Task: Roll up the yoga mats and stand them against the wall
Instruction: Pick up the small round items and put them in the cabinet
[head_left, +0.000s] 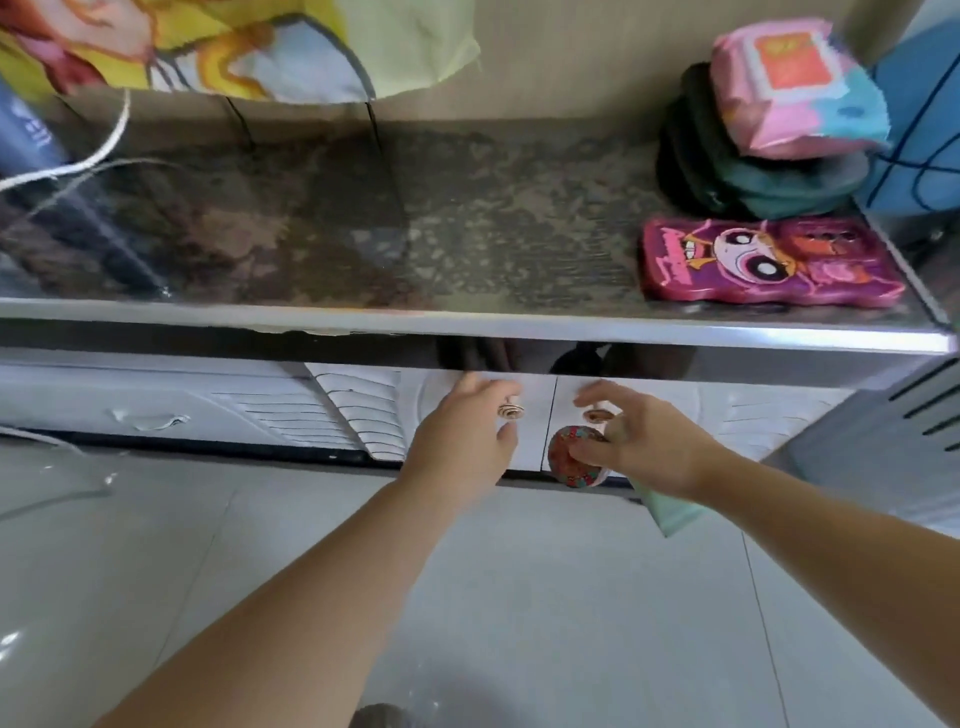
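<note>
No yoga mat is in view. My left hand (465, 431) is at the white cabinet doors (535, 441), with finger and thumb closed around the left round knob (510, 411). My right hand (641, 441) holds a round red patterned item (569, 460) and a pale green tube (667, 512) against the palm. Its forefinger and thumb reach around the right knob (597, 414). Both doors are closed.
The cabinet's glossy mottled top (415, 223) carries a purple cartoon case (769, 262), a stack of dark green cloths (753, 176) under a pink packet (795, 83), and a dark bottle with white cord (67, 166) at the left. Pale floor tiles (519, 597) lie below.
</note>
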